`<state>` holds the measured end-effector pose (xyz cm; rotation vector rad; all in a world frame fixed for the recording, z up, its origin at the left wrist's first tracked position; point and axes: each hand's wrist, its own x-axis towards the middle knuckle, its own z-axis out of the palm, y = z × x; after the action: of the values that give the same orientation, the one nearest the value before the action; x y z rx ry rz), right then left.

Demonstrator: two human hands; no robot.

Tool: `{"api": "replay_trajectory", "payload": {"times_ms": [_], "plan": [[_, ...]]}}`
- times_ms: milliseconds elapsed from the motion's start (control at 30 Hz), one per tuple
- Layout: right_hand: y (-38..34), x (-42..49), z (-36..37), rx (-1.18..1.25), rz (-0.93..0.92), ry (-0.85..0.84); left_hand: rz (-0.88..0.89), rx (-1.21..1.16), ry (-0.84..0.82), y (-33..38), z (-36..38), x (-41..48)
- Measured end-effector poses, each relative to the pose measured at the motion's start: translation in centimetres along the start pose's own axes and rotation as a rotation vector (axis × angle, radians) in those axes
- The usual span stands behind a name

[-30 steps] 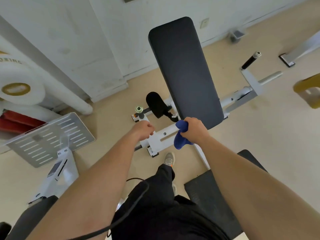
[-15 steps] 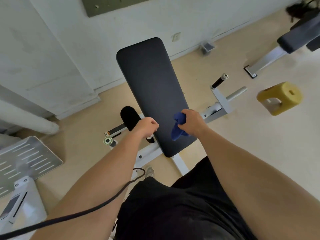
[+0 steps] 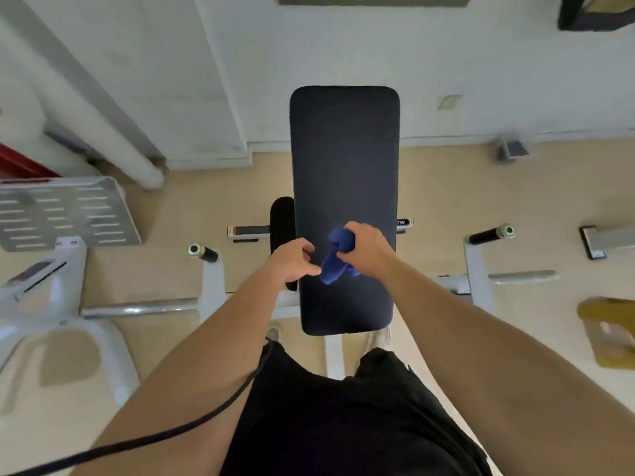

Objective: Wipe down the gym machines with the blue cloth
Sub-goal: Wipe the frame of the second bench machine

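The blue cloth, bunched into a hanging wad, is gripped in the right hand at frame centre, over the lower half of the long, vertically running black bench pad.

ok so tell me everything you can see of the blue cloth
The blue cloth is a deep blue soft fabric, bunched into a crumpled roll. The right hand grips its upper end in a fist; the rest trails out below the fist over the dark bench pad, and whether it touches the pad is unclear. The thumb of the left hand sits right beside its lower end.
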<state>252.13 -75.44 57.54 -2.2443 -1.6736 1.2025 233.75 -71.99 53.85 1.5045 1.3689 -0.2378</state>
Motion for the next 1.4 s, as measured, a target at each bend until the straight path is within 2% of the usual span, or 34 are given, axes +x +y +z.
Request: {"api": "replay_trajectory", "payload": {"times_ms": [200, 367, 533, 633, 833, 967, 1067, 1167, 1233, 1267, 1400], "plan": [[0.5, 2.0, 0.8, 0.004, -0.279, -0.233, -0.098, -0.306, 0.236, -0.3, 6.5, -2.6], [-0.5, 0.7, 3.8, 0.069, -0.348, -0.323, -0.205, -0.436, 0.465, -3.7, 8.6, -7.0], [-2.9, 0.3, 9.9, 0.126, -0.272, -0.524, -0.305, -0.828, 0.669, -10.5, 9.0, -11.1], [-4.5, 0.6, 14.3, 0.125, -0.225, -0.64, -0.354, -0.997, 0.73, -15.4, 9.3, -11.5], [-6.5, 3.1, 22.8, 0.038, -0.213, -0.643, -0.42, -1.104, 0.768, -24.2, 8.1, -8.7], [-6.8, 5.7, 27.3, 0.0, -0.198, -0.536, -0.356, -1.093, 0.754, -28.7, 6.7, -5.4], [-6.2, 8.1, 30.8, -0.05, -0.181, -0.44, -0.323, -0.993, 0.807, -31.5, 5.2, -2.0], [-5.5, 9.6, 33.8, -0.164, -0.186, -0.31, -0.391, -0.81, 0.913, -33.3, 4.8, 1.0], [-5.0, 9.5, 35.3, -0.026, -0.151, -0.202, -0.4, -0.641, 0.976, -33.7, 5.6, 2.3], [-4.8, 9.4, 36.0, 0.062, -0.13, -0.199, -0.379, -0.63, 0.968, -33.7, 6.3, 2.8], [-3.9, 8.7, 39.4, 0.298, -0.095, -0.352, -0.256, -0.543, 0.866, -33.9, 10.2, 4.5]]}}
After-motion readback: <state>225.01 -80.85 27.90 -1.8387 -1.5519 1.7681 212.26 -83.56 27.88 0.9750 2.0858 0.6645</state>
